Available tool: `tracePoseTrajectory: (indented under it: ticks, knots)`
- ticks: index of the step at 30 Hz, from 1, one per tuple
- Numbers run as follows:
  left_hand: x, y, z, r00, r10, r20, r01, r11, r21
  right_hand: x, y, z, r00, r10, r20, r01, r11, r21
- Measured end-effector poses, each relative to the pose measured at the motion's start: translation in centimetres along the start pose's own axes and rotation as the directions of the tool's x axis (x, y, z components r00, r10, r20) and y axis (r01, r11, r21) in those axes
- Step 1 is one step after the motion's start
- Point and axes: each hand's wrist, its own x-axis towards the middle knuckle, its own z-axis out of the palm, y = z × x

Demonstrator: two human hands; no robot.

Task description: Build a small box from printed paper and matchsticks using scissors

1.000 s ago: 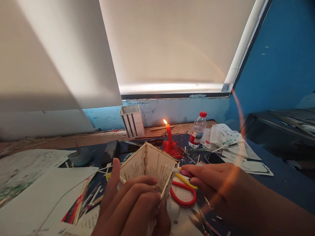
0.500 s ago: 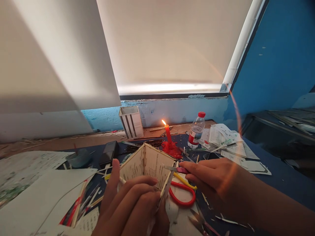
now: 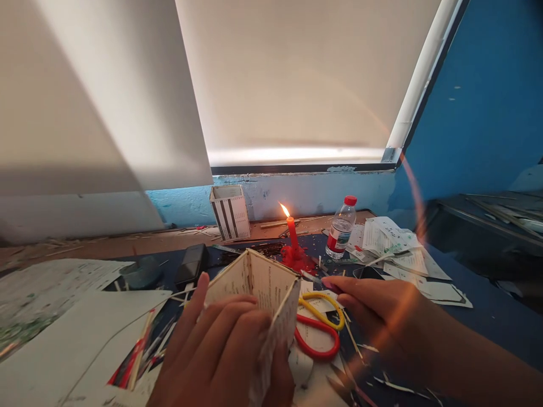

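Note:
My left hand (image 3: 224,350) is wrapped around an open-topped box (image 3: 274,282) made of printed card panels with dark, glue-like seams. In my right hand (image 3: 377,302) is a small knife (image 3: 313,277), its handle pinched between thumb and fingers. The blade points left, close to the box's right corner; whether it touches cannot be told. Just beyond the box a lit red candle (image 3: 291,232) stands upright in a pool of red wax (image 3: 299,260). Scissors with one red and one yellow handle loop (image 3: 319,355) lie between my hands, partly hidden by the box.
A similar card box (image 3: 231,213) stands by the wall. Right of the candle are a red-capped water bottle (image 3: 340,232) and scattered papers (image 3: 392,243). A black object (image 3: 190,265), a shallow bowl (image 3: 139,273) and large sheets (image 3: 63,339) lie left. Metal blades (image 3: 341,387) lie near the front.
The knife has moved right, from over the box's rim to just outside its corner. My left hand has turned the box slightly, showing more of its right outer side.

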Motion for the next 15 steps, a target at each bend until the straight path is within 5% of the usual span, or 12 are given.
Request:
tracePoseTrajectory:
  ticks: [15]
  knots:
    - [0.7, 0.8, 0.6, 0.991, 0.102, -0.088, -0.103, 0.995, -0.007, -0.2, -3.3, -1.3, 0.979, -0.179, 0.092, 0.188, 0.978, -0.096]
